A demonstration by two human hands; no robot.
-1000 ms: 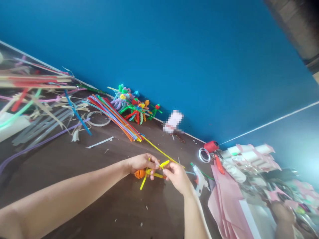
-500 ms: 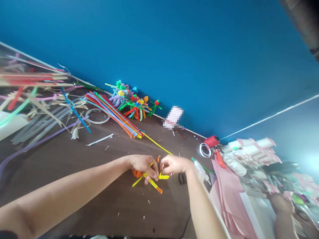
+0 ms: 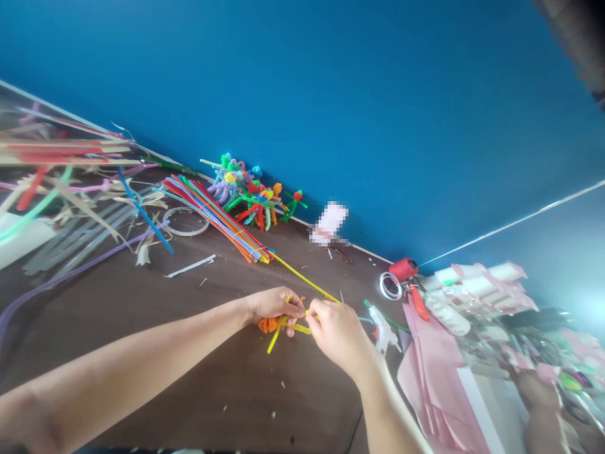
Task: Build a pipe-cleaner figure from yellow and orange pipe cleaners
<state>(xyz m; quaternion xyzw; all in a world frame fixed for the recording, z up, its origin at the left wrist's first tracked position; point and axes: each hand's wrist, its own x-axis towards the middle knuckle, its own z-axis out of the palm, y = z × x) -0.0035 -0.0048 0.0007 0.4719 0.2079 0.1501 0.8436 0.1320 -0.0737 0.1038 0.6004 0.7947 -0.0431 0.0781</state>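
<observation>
A small pipe cleaner figure [image 3: 268, 325] has an orange coiled end and yellow limbs sticking out below. My left hand [image 3: 275, 304] is closed around its middle, with the thumb and forefinger pinched together. Close beside it, my right hand [image 3: 338, 331] pinches a yellow pipe cleaner end of the same figure; its fingers hide most of that piece. The two sets of fingertips almost touch. Behind my right hand, a long yellow pipe cleaner [image 3: 302, 273] stretches across the dark table [image 3: 227, 391].
A bundle of coloured pipe cleaners [image 3: 217, 221] and several finished figures [image 3: 255, 192] lie by the blue wall. On the right are a white glue gun [image 3: 385, 331], red-handled pliers [image 3: 418, 304], a red spool [image 3: 402, 269], tape rolls [image 3: 390, 287] and pink sheets [image 3: 432, 384].
My right hand has turned and come closer to my left fingertips, now covering part of the yellow limbs. The figure has shifted slightly up in my left hand.
</observation>
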